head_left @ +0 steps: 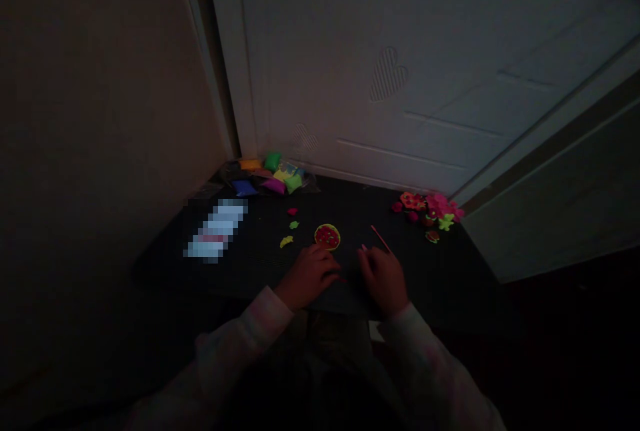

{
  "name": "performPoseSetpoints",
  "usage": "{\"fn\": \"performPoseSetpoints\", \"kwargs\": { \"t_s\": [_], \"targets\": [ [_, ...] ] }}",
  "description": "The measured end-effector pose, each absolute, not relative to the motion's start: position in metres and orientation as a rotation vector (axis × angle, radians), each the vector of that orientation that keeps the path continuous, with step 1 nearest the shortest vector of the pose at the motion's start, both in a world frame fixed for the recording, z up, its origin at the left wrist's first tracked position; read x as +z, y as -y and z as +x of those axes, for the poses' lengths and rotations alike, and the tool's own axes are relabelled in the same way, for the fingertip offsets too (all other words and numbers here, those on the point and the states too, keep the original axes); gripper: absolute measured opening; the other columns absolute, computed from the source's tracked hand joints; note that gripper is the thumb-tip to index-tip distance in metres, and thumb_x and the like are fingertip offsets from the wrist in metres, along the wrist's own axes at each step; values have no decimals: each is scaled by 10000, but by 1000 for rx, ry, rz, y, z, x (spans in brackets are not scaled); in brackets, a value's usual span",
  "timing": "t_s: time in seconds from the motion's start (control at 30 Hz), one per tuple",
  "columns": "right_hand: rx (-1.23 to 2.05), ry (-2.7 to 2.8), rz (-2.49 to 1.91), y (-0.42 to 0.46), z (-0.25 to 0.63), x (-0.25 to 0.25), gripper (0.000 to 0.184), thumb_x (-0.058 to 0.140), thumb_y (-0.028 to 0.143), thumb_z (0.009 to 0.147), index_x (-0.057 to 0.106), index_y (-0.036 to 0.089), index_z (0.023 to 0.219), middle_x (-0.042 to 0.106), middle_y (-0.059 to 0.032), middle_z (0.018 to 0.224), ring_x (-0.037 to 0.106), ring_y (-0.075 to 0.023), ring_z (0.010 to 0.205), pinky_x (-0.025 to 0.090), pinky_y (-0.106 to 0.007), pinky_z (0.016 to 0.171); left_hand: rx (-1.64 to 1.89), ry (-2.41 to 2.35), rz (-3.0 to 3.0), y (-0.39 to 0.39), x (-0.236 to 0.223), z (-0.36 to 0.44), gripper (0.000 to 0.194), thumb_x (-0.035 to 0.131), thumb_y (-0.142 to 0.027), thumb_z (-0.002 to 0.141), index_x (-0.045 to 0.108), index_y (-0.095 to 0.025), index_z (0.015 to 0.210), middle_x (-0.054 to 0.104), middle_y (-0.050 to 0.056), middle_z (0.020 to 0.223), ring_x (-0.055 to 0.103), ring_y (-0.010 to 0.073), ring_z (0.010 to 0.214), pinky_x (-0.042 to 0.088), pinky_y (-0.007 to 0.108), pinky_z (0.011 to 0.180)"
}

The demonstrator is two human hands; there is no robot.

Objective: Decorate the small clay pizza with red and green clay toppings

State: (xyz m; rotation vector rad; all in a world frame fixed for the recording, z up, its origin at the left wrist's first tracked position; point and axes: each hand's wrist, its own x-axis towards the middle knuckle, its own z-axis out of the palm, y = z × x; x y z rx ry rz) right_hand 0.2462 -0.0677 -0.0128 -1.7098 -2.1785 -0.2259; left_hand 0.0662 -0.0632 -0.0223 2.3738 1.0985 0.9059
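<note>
A small round clay disc (327,237), red with a yellow rim and green specks, lies on the dark table. Just in front of it is my left hand (311,274), its fingers stretched low over the tabletop and the thumb apart, near a tiny reddish bit. My right hand (386,279) is to the right of the disc with its fingers curled in. A small pinkish tip shows by its thumb; what it holds is too dark to make out. Beyond its knuckles a thin reddish stick (381,237) slants away, and I cannot tell whether the hand touches it.
Left of the disc lie small red (293,211), green (295,225) and yellow (287,241) clay pieces. Several colored clay packets (274,184) sit at the back left, near a blurred pale sheet (216,231). Clay flowers (437,207) stand at the back right. A white panel (320,84) rises behind.
</note>
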Motion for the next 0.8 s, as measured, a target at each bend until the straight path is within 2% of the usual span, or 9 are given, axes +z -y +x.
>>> {"fn": "performPoseSetpoints", "kwargs": {
  "t_s": [0.23,0.4,0.57,0.8],
  "targets": [
    [-355,2501,-1492,37,212,-7,228,467,332,836,561,125,819,580,6,735,558,-100,645,465,-295,636,1333,-1465,2004,67,-22,50,160,450,-155,809,599,-142,865,600,58,824,527,170,810,433,321,739],
    [-403,2701,-1239,41,199,-12,193,477,302,833,561,128,828,581,5,755,559,-107,670,460,-306,655,1485,-1558,1852,69,-22,48,154,457,-154,800,599,-153,861,601,46,812,540,166,792,443,310,720],
    [-420,2781,-1055,48,197,-15,187,462,274,835,560,150,735,549,36,625,527,-109,618,406,-304,666,1562,-1540,1825,70,-24,48,147,472,-142,787,598,-165,859,598,39,822,540,158,794,443,302,726],
    [-444,2749,-988,42,196,-13,228,429,219,834,590,172,680,600,-24,608,512,-145,629,269,-311,644,1609,-1521,1838,68,-27,46,146,474,-131,785,599,-164,854,602,36,817,536,153,793,435,302,740]
  ]
}}
